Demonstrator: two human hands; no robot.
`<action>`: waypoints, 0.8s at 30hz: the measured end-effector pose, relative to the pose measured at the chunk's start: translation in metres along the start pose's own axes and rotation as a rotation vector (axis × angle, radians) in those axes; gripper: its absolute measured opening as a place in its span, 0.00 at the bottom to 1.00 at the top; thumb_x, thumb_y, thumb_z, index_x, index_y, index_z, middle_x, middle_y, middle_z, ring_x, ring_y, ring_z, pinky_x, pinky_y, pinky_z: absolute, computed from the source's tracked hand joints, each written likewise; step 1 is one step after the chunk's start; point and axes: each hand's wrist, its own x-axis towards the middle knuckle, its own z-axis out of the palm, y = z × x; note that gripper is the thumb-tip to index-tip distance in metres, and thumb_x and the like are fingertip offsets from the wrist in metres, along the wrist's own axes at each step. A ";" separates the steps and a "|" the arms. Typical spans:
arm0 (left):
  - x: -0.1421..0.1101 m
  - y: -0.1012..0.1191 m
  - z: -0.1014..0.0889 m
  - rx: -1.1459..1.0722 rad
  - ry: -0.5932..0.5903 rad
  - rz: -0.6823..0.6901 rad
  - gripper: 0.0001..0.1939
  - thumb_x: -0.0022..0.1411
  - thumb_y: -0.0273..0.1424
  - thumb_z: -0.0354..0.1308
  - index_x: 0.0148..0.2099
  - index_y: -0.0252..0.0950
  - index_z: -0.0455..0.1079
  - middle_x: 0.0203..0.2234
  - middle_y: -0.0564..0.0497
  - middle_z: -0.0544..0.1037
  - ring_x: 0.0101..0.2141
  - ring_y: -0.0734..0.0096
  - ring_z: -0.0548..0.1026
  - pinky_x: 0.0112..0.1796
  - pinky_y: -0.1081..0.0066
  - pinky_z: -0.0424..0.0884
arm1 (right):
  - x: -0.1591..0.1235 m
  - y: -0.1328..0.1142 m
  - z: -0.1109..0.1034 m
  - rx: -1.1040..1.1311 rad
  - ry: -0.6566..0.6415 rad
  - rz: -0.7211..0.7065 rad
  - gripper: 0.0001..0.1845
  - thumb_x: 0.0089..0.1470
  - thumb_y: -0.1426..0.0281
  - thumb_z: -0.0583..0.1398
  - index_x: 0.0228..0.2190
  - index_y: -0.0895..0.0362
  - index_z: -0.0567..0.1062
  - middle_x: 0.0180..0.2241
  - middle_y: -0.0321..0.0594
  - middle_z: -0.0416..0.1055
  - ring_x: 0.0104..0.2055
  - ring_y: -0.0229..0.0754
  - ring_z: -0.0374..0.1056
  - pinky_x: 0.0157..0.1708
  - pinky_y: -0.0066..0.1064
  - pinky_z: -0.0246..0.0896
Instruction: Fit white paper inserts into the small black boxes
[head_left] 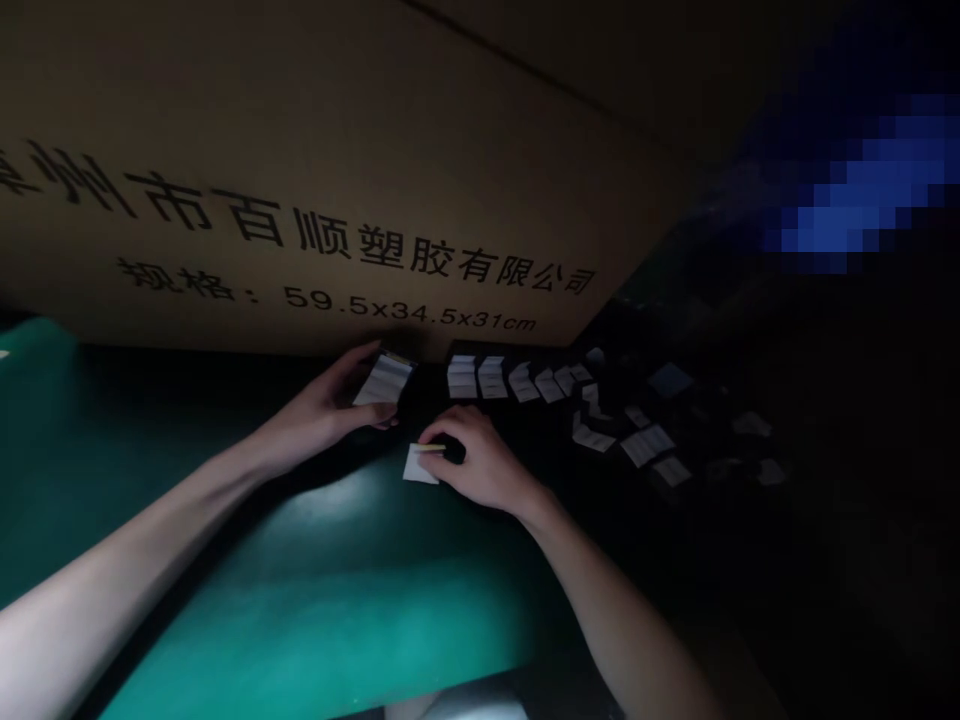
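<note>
A cardboard carton (300, 200) stands behind the desk (322, 620), with paper slips (551, 385) spread along the desk's right side, just below the carton.

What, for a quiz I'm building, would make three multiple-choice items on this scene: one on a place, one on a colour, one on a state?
1. Where is the cardboard box?
A. On the person's lap
B. Beyond the mat
C. Under the mat

2. What colour is the mat?
A. Red
B. White
C. Green

3. What is the left hand doing?
A. Holding paper slips
B. Lying flat and empty
C. Resting inside a pocket

Answers:
1. B, the box stands past the mat's far edge.
2. C, its lit surface shows green.
3. A, its fingers curl round the slips.
</note>
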 end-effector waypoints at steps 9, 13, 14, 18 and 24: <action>0.001 -0.002 0.001 -0.035 -0.001 0.000 0.51 0.54 0.39 0.75 0.75 0.48 0.57 0.57 0.44 0.80 0.47 0.51 0.85 0.49 0.57 0.84 | 0.002 0.005 0.001 0.088 0.076 0.009 0.09 0.62 0.75 0.63 0.43 0.52 0.78 0.43 0.40 0.78 0.51 0.45 0.72 0.51 0.40 0.69; -0.003 0.005 0.003 -0.037 -0.011 -0.038 0.51 0.58 0.42 0.72 0.77 0.47 0.53 0.59 0.42 0.79 0.43 0.55 0.86 0.49 0.59 0.84 | 0.001 0.006 -0.003 0.004 0.073 -0.070 0.13 0.66 0.76 0.57 0.47 0.54 0.78 0.48 0.45 0.77 0.54 0.46 0.72 0.54 0.42 0.70; -0.004 0.008 0.003 -0.030 -0.005 -0.045 0.50 0.59 0.43 0.71 0.77 0.46 0.53 0.60 0.41 0.78 0.43 0.55 0.85 0.49 0.59 0.84 | -0.001 0.005 -0.006 -0.010 0.066 -0.080 0.14 0.66 0.77 0.56 0.48 0.54 0.78 0.48 0.45 0.76 0.53 0.46 0.72 0.53 0.41 0.71; -0.008 0.015 0.004 0.043 0.019 -0.092 0.49 0.61 0.49 0.68 0.77 0.45 0.53 0.64 0.39 0.74 0.50 0.51 0.83 0.54 0.56 0.80 | -0.023 0.001 -0.030 -0.071 0.071 -0.076 0.19 0.66 0.77 0.54 0.53 0.53 0.76 0.50 0.44 0.75 0.49 0.43 0.75 0.48 0.37 0.73; -0.008 0.011 0.002 0.193 0.031 -0.088 0.50 0.61 0.53 0.65 0.78 0.45 0.50 0.69 0.41 0.69 0.65 0.45 0.71 0.64 0.46 0.68 | -0.079 0.019 -0.101 -0.294 0.287 0.025 0.19 0.64 0.74 0.56 0.52 0.50 0.78 0.47 0.41 0.78 0.47 0.45 0.76 0.48 0.40 0.75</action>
